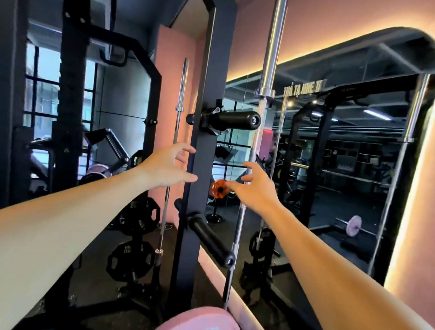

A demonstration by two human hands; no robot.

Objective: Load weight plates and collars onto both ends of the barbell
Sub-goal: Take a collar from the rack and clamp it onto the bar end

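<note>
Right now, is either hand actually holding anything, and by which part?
Nothing is held. The left hand and right hand both reach forward with fingers spread, either side of the black rack upright; neither has a grip on anything.

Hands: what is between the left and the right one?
In the head view, the black rack post stands between the left hand and the right hand.

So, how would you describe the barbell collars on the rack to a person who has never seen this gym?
Find the dark rack upright standing just left of the big lit mirror. Two black storage pegs stick out of it toward the mirror; the collars are the black clamp rings on the upper peg, against the upright. The lower peg is bare.
</note>
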